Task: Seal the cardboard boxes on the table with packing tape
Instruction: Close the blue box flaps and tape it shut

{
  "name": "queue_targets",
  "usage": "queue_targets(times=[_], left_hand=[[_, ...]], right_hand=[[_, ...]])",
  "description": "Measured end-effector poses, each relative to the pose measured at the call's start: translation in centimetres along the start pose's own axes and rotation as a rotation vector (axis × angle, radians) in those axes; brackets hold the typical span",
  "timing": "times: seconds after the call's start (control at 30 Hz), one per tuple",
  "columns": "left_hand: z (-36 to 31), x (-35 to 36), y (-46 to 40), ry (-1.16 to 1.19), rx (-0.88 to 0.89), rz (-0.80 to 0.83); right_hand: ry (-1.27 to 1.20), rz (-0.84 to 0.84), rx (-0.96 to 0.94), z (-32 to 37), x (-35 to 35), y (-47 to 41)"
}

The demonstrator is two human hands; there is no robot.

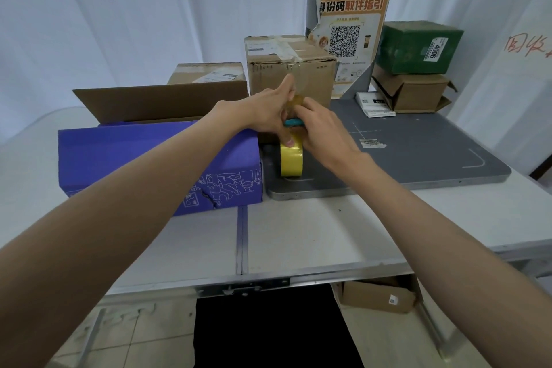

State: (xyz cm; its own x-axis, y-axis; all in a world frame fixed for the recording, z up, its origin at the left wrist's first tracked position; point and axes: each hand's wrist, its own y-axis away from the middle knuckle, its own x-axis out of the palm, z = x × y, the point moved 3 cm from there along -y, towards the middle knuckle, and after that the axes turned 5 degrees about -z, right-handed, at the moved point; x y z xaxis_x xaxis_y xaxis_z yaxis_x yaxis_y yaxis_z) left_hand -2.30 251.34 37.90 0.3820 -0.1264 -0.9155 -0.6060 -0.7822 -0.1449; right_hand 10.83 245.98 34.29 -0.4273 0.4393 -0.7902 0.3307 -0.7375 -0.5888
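Observation:
A yellow roll of packing tape (291, 160) stands on edge on the dark grey mat (418, 152), just right of the purple box (155, 158). The roll sits in a dispenser with a teal part (294, 122) at the top. My left hand (268, 113) grips the roll from the left, its thumb pressed on the tape. My right hand (322, 128) is on the dispenser from the right, fingers pinching at the loose brownish tape end (297, 100). The purple box has a brown cardboard flap (161, 101) standing open behind it.
Two taped brown boxes (291, 69) (209, 73) stand behind the purple one. At the back right a green box (418, 46) rests on an open brown box (415, 92), with a small white packet (375, 104) beside. A poster stand (349, 24) rises at the back. Cardboard (378, 296) lies under the table.

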Motion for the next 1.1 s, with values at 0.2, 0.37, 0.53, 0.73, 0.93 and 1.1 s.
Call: queue_targets(times=[0.2,0.37,0.53,0.73,0.93,1.1], left_hand=[[-0.2,-0.1,0.2,0.007,-0.021,0.008],[-0.4,-0.2,0.5,0.019,-0.034,0.008],[-0.4,-0.3,0.5,0.016,-0.032,0.001],[-0.6,-0.2,0.5,-0.012,-0.016,-0.008],[-0.5,-0.1,0.5,-0.009,-0.009,-0.019],[-0.6,-0.1,0.6,-0.010,-0.012,-0.011]], right_hand=[[0.058,0.001,0.036,-0.7,-0.6,0.5],[0.051,-0.032,0.196,-4.3,-1.1,2.9],[-0.130,-0.161,0.191,-4.2,-1.6,3.6],[-0.119,-0.080,0.008,-0.6,-0.9,1.0],[-0.051,-0.041,-0.008,-0.3,-0.4,0.1],[-0.017,0.006,-0.002,-0.1,-0.4,-0.1]])
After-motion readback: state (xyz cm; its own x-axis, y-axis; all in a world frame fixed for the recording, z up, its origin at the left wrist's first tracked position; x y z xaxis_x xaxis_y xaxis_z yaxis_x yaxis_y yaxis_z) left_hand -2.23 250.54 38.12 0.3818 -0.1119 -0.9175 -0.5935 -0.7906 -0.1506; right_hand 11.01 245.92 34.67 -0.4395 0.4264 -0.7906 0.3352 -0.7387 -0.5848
